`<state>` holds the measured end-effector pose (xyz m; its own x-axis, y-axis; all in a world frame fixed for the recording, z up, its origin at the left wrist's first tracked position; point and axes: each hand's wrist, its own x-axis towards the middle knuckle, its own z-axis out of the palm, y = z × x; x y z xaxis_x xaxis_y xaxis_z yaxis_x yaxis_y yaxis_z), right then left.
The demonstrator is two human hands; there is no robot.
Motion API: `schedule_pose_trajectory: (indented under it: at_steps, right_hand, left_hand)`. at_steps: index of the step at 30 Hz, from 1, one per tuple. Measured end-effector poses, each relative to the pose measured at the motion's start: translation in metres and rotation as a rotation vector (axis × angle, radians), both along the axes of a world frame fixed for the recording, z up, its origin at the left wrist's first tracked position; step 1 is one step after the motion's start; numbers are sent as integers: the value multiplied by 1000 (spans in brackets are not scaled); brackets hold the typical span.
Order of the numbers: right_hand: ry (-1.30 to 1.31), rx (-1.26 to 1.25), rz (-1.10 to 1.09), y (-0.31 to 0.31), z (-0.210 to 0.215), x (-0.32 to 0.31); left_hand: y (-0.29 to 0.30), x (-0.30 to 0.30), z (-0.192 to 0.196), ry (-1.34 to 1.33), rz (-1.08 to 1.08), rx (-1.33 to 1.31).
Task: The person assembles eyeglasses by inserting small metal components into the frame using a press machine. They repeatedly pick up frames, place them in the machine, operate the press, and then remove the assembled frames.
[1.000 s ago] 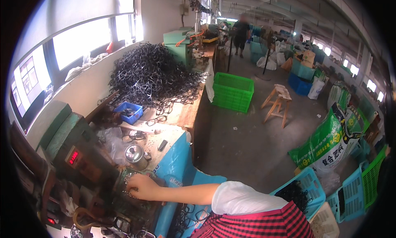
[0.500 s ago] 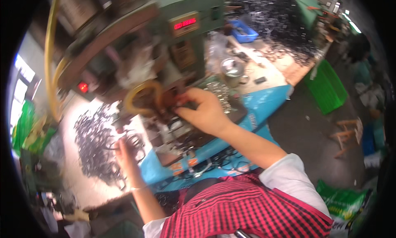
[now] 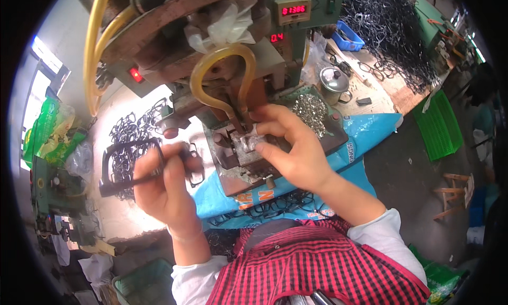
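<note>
My left hand (image 3: 166, 191) is closed on a black eyeglass frame (image 3: 130, 142), raised above the table left of the machine. My right hand (image 3: 299, 151) is at the metal fixture (image 3: 246, 146) under the press head, thumb and fingers curled in toward it. Anything small between those fingertips is too hidden to name. Just above the fixture, two dark prongs come down from a looped yellow tube (image 3: 222, 53). Small shiny metal pieces (image 3: 311, 112) lie heaped on the machine's base, beyond my right hand.
Piles of black eyeglass frames lie on the left (image 3: 124, 128) and at the far right (image 3: 389, 27). A lidded metal pot (image 3: 334, 82) and a blue bin (image 3: 347, 38) stand behind. Blue plastic sheeting (image 3: 365, 130) runs under the machine. A green crate (image 3: 436, 125) is on the right.
My left hand has come up from the pile of frames, now with an eyeglass frame clearly in it. My right hand stays at the fixture. The whole view has shifted.
</note>
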<state>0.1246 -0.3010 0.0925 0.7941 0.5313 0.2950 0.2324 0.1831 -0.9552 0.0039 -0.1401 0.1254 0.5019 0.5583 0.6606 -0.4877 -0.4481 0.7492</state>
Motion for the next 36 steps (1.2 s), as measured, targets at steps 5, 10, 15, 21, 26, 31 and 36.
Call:
schedule_pose_trajectory:
  at_steps: [5, 10, 15, 21, 26, 31, 36]
  right_hand:
    - [-676, -924, -675, -29, -68, 100]
    - [-820, -949, -783, -33, -114, 89]
    - [-727, -655, -698, -44, -97, 71]
    - [-719, -696, -752, -59, -92, 74]
    - [-775, -668, -706, -38, -92, 82]
    - [-877, -870, -654, -3, -100, 102]
    - [-784, -698, -589, -33, -92, 79]
  left_hand:
    - [-34, -20, 3, 728, -842, -628]
    - [-44, 8, -40, 802, -968, -879]
    - [-50, 5, -48, 785, -880, -905]
    - [-52, 7, -43, 803, -863, -901]
    - [-51, 7, -48, 810, -830, -863]
    - [-44, 5, -44, 829, -889, -805]
    - [-13, -62, -78, 693, -481, -622]
